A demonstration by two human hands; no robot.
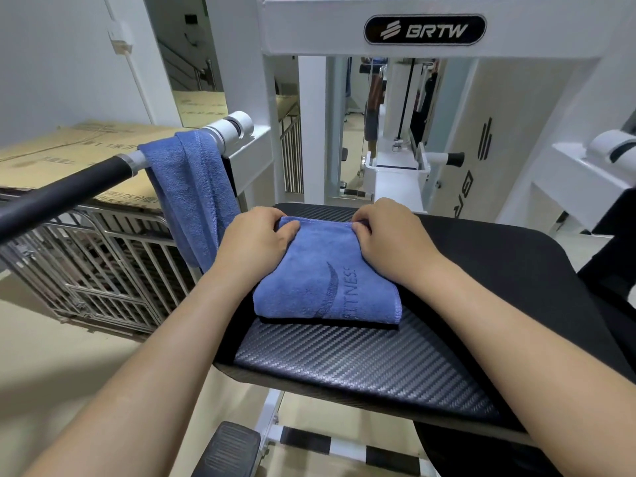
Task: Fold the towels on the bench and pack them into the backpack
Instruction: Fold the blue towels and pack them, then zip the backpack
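1. Head view looks down on a blue folded towel (327,280) lying on the black padded bench (378,366) of a white gym machine (344,46), its long axis running away from the person.
2. Both hands sit at the towel's far edge: the left hand (256,241) on the far left corner, the right hand (389,235) on the far right corner. Each has its fingers curled together and pinched on the cloth there.
3. Most of the towel lies toward the person from the fingers, so the next fold, as I judge it, would bring the far edge back along the long axis toward the near edge. Neither hand is nearer; they are level across the width.
4. A second blue towel (189,187) hangs unfolded over the machine's handle bar (69,187) to the left, nearer the left hand, apart from the bench pad.
5. Fingertips are tucked under the knuckles, so how much cloth they grip is hidden. The printed lettering on the towel is partly lost at the fold. No backpack can be made out in this view.
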